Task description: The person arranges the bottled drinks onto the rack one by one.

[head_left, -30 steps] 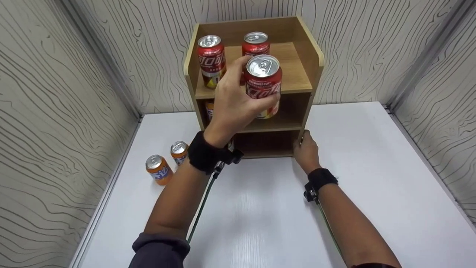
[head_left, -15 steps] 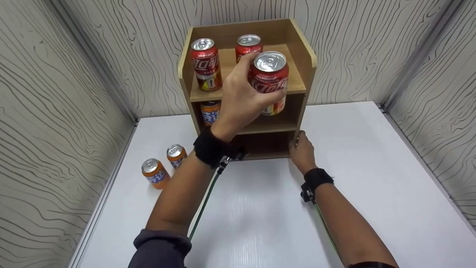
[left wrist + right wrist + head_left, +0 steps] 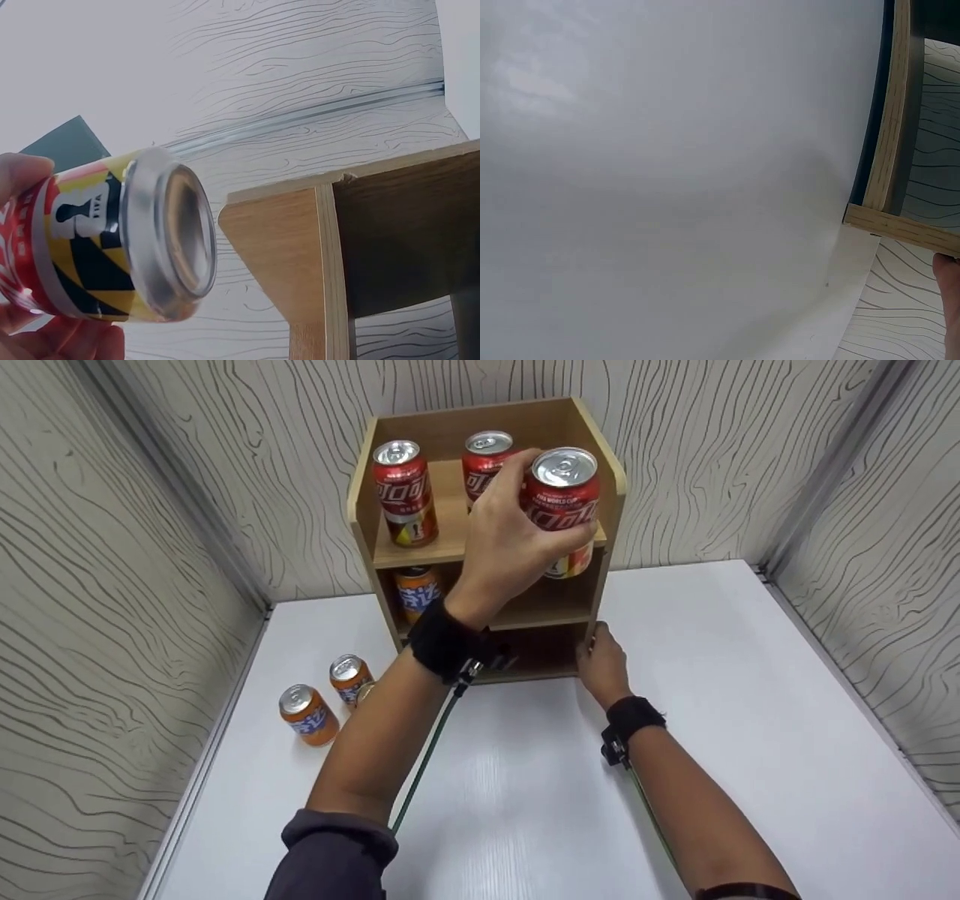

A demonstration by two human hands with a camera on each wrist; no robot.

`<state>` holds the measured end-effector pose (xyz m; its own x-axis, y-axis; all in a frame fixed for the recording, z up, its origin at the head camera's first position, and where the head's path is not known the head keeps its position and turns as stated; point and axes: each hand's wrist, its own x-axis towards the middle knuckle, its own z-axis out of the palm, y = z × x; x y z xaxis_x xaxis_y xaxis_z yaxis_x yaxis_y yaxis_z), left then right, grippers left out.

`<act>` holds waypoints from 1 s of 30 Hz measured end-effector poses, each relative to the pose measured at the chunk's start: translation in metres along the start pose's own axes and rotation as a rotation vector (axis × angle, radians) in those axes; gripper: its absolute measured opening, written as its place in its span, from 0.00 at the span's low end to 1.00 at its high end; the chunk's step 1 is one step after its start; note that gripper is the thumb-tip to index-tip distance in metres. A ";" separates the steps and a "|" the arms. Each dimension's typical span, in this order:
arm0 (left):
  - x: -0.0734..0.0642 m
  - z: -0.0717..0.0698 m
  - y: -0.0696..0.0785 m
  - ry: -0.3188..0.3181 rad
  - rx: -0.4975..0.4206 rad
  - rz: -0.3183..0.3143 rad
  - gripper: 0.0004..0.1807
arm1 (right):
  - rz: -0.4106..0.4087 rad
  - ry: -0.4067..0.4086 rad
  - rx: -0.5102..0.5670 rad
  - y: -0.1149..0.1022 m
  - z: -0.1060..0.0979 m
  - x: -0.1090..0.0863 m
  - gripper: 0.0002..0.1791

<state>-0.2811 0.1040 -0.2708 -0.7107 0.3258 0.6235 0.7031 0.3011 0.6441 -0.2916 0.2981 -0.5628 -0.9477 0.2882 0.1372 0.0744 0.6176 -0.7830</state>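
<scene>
My left hand (image 3: pixel 514 540) grips a red cola can (image 3: pixel 564 514) around its side, upright, in front of the top shelf's right part. The left wrist view shows the bottom of that can (image 3: pixel 187 232) beside the shelf's wooden edge (image 3: pixel 330 262). On the top shelf stand two more red cola cans, one at the left (image 3: pixel 405 495) and one behind my fingers (image 3: pixel 484 465). My right hand (image 3: pixel 604 666) holds the lower right side panel of the wooden shelf (image 3: pixel 611 487); its fingertips are partly hidden behind the panel. The right wrist view catches only a bit of that hand (image 3: pixel 949 300).
An orange soda can (image 3: pixel 417 591) stands at the left of the middle shelf. Left of the shelf, two orange cans (image 3: pixel 309 716) (image 3: pixel 349 679) stand on the white table (image 3: pixel 690 660), with another can top (image 3: pixel 365 691) partly behind my forearm. Wood-patterned walls (image 3: pixel 112 622) enclose the table.
My left hand has carried the cola can to the right and slightly up, uncovering the orange can on the middle shelf. The head view has shifted a little; my right hand stays at the panel.
</scene>
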 end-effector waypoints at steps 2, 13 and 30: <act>0.002 0.003 0.001 -0.007 0.020 0.002 0.47 | 0.000 -0.004 -0.006 -0.001 0.000 0.000 0.21; 0.020 0.017 0.006 -0.006 0.064 -0.008 0.46 | -0.033 0.008 -0.028 -0.002 -0.001 -0.002 0.20; 0.041 0.030 0.002 0.022 0.112 -0.052 0.45 | -0.032 0.015 -0.015 0.000 -0.001 -0.002 0.20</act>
<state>-0.3081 0.1445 -0.2570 -0.7454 0.2882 0.6010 0.6629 0.4153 0.6230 -0.2889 0.2984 -0.5628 -0.9449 0.2789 0.1715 0.0486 0.6377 -0.7688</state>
